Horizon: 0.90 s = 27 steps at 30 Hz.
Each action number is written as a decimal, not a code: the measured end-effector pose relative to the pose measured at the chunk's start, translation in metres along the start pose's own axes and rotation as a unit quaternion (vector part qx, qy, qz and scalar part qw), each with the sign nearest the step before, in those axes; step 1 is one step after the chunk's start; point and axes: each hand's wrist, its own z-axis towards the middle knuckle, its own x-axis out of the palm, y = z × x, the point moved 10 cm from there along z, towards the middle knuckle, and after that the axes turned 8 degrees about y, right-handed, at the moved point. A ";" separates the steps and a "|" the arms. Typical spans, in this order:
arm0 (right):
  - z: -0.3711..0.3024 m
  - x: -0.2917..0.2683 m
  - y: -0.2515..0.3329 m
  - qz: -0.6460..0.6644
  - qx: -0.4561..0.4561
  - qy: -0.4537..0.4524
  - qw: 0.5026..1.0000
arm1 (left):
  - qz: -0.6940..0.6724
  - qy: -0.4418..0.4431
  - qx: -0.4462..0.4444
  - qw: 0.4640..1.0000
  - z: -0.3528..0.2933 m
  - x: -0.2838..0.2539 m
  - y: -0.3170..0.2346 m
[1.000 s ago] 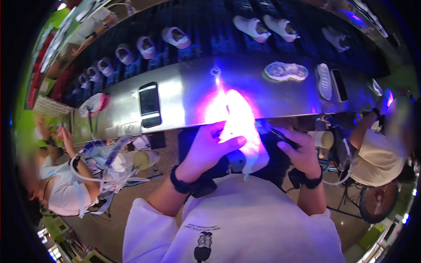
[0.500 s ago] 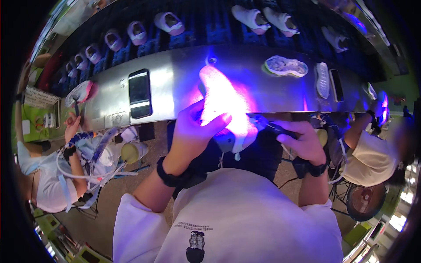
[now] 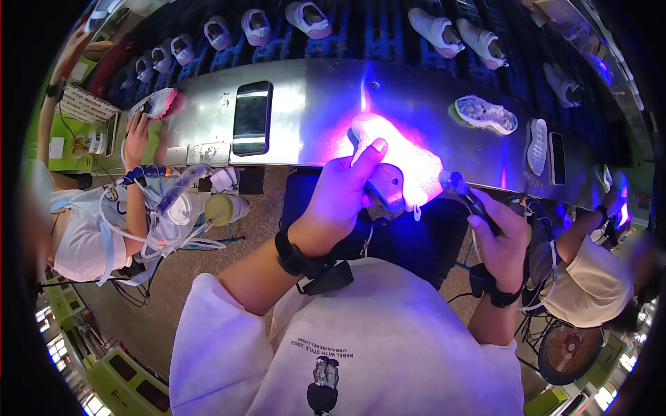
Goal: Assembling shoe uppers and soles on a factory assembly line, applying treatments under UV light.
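Observation:
Bright pink and violet light floods a shoe upper [image 3: 409, 163] at the near edge of the metal bench, washing out its surface detail. A dark, rounded end piece with a hole shows at its near side. My left hand [image 3: 334, 197] is closed around the shoe upper, thumb on top. In my right hand [image 3: 505, 236] is a dark-handled brush [image 3: 479, 203]. The brush's tip is at the right end of the upper and seems to touch it; glare blurs the contact.
On the metal bench [image 3: 298, 132] lie a black phone [image 3: 252, 119], a white shoe sole [image 3: 536, 147] and a glittery sole-shaped piece [image 3: 485, 114]. Beyond it, several pale shoes [image 3: 309, 19] line a dark rack. Co-workers sit on both sides; containers and hoses [image 3: 184, 208] stand at left.
The shoe upper has turned, its toe swinging so that its end now faces right. My left thumb has come over its top, and the brush has met its right end. The whole view has shifted.

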 end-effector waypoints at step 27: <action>0.057 0.001 0.043 -0.061 -0.013 0.065 0.996 | -0.537 0.199 -0.202 0.795 -0.032 0.046 0.023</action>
